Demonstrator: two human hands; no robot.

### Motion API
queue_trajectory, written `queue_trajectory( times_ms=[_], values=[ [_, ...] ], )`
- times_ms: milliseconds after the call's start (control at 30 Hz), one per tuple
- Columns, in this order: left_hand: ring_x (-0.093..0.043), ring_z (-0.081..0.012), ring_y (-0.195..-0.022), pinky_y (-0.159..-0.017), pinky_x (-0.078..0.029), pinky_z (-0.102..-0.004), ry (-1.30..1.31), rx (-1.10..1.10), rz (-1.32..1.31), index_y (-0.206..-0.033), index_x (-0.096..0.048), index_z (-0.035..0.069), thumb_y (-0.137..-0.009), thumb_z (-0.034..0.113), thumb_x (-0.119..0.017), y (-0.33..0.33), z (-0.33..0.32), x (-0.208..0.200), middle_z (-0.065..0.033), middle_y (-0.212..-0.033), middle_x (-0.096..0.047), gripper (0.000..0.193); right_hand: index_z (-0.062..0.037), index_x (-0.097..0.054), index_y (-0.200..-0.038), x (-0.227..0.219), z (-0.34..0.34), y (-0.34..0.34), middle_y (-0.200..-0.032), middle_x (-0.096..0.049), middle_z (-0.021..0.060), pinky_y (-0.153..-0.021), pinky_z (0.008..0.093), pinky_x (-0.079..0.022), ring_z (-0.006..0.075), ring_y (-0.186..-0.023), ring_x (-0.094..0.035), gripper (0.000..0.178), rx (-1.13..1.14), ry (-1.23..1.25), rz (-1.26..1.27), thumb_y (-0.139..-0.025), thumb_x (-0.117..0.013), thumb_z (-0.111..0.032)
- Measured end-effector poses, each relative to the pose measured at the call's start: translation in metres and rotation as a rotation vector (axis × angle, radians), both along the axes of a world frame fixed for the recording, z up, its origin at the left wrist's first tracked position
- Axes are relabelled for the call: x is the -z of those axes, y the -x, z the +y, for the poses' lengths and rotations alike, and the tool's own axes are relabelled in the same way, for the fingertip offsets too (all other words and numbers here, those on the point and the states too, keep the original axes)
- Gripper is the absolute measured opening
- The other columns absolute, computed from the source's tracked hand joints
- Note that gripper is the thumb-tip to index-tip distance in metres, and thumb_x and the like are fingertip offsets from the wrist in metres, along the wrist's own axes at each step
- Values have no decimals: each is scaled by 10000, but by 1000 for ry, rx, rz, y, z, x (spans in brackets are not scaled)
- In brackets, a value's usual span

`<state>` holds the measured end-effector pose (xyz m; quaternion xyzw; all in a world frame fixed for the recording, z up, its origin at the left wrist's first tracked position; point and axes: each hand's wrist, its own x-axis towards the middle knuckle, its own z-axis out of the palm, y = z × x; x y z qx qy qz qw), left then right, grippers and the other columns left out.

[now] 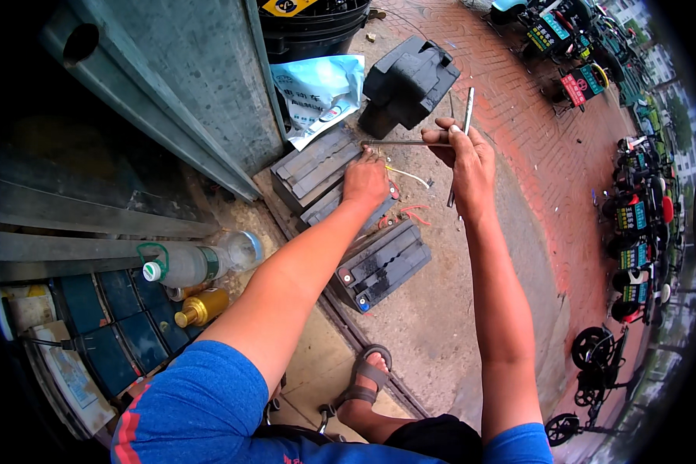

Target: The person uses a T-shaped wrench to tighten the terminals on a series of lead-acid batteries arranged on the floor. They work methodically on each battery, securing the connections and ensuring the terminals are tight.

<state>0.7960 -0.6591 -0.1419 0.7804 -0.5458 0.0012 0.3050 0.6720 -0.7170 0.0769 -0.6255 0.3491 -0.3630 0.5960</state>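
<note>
My right hand (pixel 469 158) is closed round the crossbar of a metal T-handle wrench (pixel 402 143). Its long shaft points left, with its end close to my left fingertips. My left hand (pixel 366 179) rests at the middle one of three dark batteries, fingers curled together near a corner; what they pinch is hidden. That middle battery (pixel 325 209) is partly covered by my hand. Beyond it lies another battery (pixel 313 166), and nearer to me a third battery (pixel 383 263) with red and blue terminal rings. A white-yellow wire (pixel 408 175) and a red wire (pixel 416 214) lie beside them.
A black plastic case (pixel 411 77) and a light-blue bag (pixel 321 93) stand beyond the batteries, by a black bucket (pixel 309 35). At left are a metal door (pixel 185 69), a plastic bottle (pixel 185 263) and a gold bottle (pixel 203 307). Scooters (pixel 634 224) line the right.
</note>
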Motion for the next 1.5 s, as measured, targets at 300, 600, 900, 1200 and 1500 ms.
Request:
queue_trajectory(
  times_ms=[300,600,900,1200,1500],
  values=[
    [-643,-337,-1266,-962,-508,-477,5,-6,44,-946,-713,23,-915,179,-575,2,3,-8,-218,-1106,-748,211,68,-639,-1204,-8,-12,8,-995,-760,148,-909,357,-574,197,-926,-717,334,141,18,-52,-1080,-460,-185],
    [-704,-338,-823,-702,-558,-478,171,44,64,-782,-647,75,-788,163,-652,2,9,-15,-136,-853,-712,89,41,-657,-1167,49,17,1,-912,-754,71,-889,345,-549,163,-936,-701,267,131,47,-8,-1081,-484,-144],
    [-698,-351,-814,-701,-559,-492,148,-8,124,-764,-648,77,-774,154,-637,1,10,-13,-125,-843,-709,79,98,-606,-1201,51,16,7,-937,-728,134,-805,348,-627,190,-884,-723,311,258,217,68,-1095,-439,-142],
    [-699,-357,-829,-721,-563,-495,140,5,126,-777,-652,74,-782,162,-629,1,9,-13,-130,-862,-710,91,93,-596,-1184,47,22,22,-882,-713,147,-795,362,-647,263,-956,-745,284,276,248,59,-1104,-434,-127],
    [-694,-333,-887,-752,-554,-486,87,13,92,-850,-674,81,-797,168,-615,-1,11,-14,-117,-911,-715,117,114,-547,-1220,53,7,63,-901,-711,160,-846,364,-651,302,-992,-746,339,270,-104,-41,-1109,-443,-188]
  ],
)
